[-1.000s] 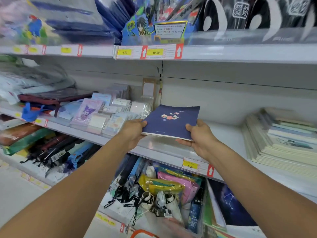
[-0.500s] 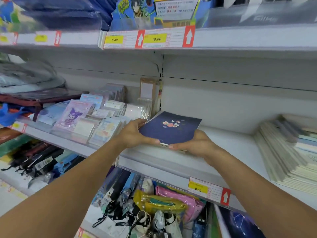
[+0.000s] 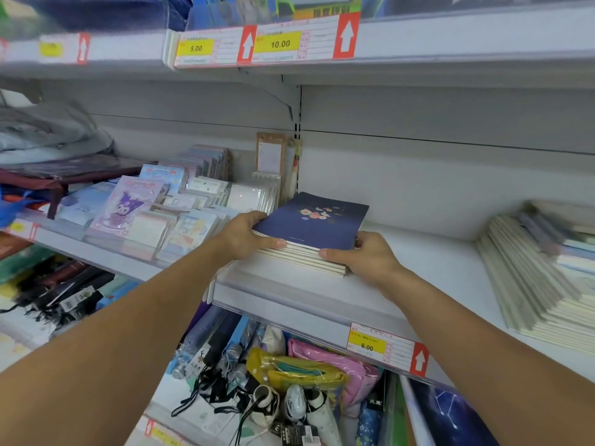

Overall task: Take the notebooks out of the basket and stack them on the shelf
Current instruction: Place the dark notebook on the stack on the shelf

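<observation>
Here, at frame centre, my left hand (image 3: 246,235) and right hand (image 3: 363,252) grip opposite near corners of the notebooks (image 3: 310,231), a small stack resting on the shelf (image 3: 289,284). Its long axis runs away toward the back wall, with both hands equally near.

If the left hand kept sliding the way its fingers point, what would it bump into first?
The left hand points right along the stack of notebooks; it would probably meet the right hand first, though depth is unclear.
</observation>
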